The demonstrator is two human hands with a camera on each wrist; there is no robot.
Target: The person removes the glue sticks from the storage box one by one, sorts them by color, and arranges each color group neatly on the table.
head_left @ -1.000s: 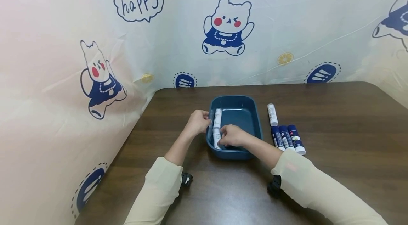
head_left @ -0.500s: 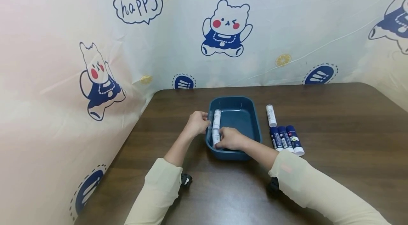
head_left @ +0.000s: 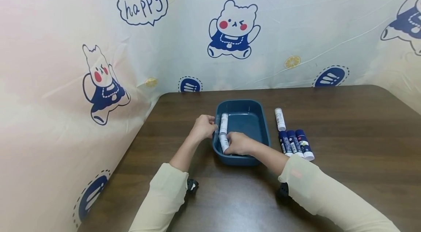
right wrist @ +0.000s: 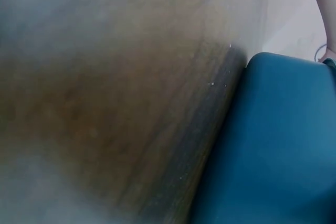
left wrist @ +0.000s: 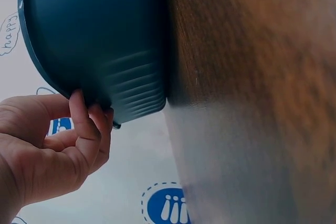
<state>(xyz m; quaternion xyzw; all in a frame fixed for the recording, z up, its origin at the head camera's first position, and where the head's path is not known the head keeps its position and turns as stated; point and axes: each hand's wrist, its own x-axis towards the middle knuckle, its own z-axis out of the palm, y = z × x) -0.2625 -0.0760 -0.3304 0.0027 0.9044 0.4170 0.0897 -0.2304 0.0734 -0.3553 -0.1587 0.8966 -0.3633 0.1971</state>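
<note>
A blue plastic tub (head_left: 245, 159) stands on the table, with two white glue sticks lying end to end along its left wall. My right hand (head_left: 241, 143) reaches over the near right side and pinches the nearer white glue stick (head_left: 223, 142), which is slightly slanted. The farther white glue stick (head_left: 224, 123) lies just beyond it. At the tub's left rim is my left hand (head_left: 204, 126); in the left wrist view its curled fingers (left wrist: 86, 127) grip the rim from outside. In the right wrist view the tub's wall (right wrist: 278, 145) hides my right hand.
Right of the tub, another white glue stick (head_left: 280, 119) lies on the brown table (head_left: 355, 129). Closer to me are three dark blue glue sticks (head_left: 304, 144) side by side, near my right forearm. A printed curtain (head_left: 283, 23) hangs behind the table.
My right hand has closed its fingers on the nearer white glue stick and turned it a little, its near end toward the right. My left hand stays at the rim.
</note>
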